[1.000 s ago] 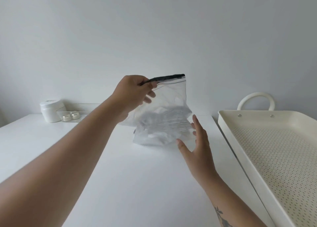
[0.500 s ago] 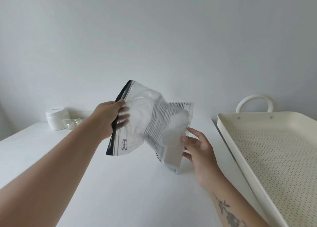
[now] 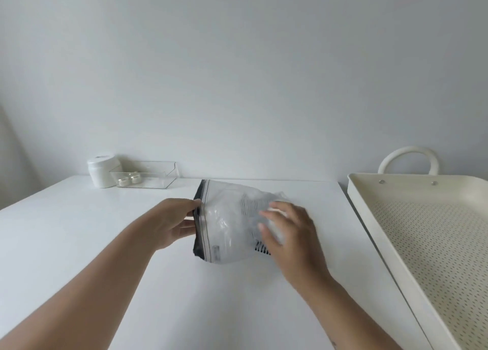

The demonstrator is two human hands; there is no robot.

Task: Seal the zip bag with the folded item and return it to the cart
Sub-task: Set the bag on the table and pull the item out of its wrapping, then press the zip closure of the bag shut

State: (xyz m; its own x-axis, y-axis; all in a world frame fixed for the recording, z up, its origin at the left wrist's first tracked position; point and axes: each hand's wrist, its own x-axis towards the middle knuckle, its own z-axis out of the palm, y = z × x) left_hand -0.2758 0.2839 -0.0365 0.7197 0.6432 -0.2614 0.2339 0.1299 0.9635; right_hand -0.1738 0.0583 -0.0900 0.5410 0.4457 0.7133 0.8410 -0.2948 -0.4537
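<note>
Two bare forearms are seen from the head view, and no sleeves are worn on the parts that are shown. The left hand [image 3: 176,222] and the right hand [image 3: 291,234] are uncovered; no gloves, rings, watches or bracelets are seen on them. A small dark mark, apparently part of a tattoo, is seen on the right forearm close to the lower edge of the view; its design cannot be made out. The right hand's fingers [image 3: 274,209] are blurred.
</note>
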